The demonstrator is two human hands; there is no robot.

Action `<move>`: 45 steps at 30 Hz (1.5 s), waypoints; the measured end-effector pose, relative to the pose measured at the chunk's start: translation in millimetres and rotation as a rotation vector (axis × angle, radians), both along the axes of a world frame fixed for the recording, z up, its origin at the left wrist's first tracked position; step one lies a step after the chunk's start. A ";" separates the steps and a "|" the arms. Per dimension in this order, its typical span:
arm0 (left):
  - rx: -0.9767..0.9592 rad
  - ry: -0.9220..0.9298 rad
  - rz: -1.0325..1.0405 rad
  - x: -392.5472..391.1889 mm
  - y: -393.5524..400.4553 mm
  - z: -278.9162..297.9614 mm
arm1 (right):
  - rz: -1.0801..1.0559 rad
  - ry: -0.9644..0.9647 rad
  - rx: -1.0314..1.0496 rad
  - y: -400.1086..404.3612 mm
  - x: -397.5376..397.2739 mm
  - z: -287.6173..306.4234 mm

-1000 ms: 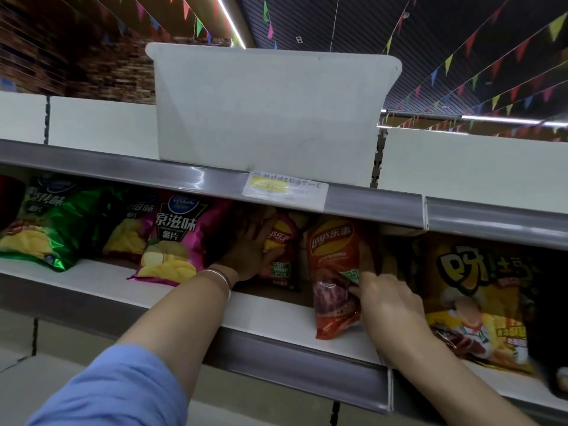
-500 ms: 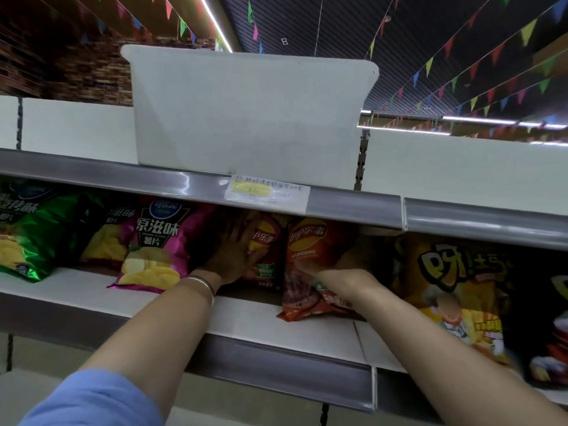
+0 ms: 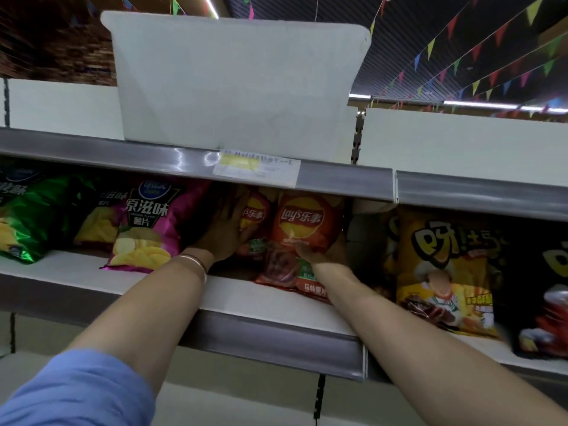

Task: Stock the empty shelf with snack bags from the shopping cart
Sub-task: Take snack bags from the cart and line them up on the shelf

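2 hands (image 3: 226, 229) (image 3: 325, 255); red bag (image 3: 302, 229) now pushed upright, deeper.

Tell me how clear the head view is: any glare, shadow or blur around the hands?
Head view: the left hand sits in deep shadow under the upper shelf; the right hand is motion-blurred against the red bag; glare streaks the rail beside the price tag, whose writing is unreadable; wide-angle distortion bows the shelf edges.

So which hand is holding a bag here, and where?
The right hand grips the front red chip bag at its lower right; the left hand only presses flat.
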State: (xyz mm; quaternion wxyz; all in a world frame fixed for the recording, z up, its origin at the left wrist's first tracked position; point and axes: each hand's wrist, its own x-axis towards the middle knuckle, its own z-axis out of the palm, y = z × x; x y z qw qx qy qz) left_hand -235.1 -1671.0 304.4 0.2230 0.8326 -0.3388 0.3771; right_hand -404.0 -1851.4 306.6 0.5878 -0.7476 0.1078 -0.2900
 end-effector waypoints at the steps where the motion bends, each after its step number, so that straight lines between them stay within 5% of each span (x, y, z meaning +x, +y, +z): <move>1: 0.003 0.005 -0.003 -1.4 0.9 0.3 | -0.012 -0.006 -0.001 -3.5 1.9 -1.6; 9: -0.044 0.132 0.032 -11.6 -6.6 0.5 | -0.120 0.018 -0.086 -6.2 21.9 1.0; 19: -0.050 0.195 -0.050 -8.5 -11.1 1.6 | 0.047 -0.008 0.118 -7.6 9.2 -2.5; 26: -0.124 0.217 -0.123 -14.2 -7.6 2.4 | -0.014 0.041 0.039 5.7 0.0 3.3; 38: -0.138 0.271 -0.125 -11.4 -18.2 3.5 | -0.077 -0.029 0.226 4.4 -8.2 12.7; 45: -0.088 0.280 -0.080 -9.0 -21.1 4.1 | -0.141 0.029 -0.053 6.0 0.1 13.4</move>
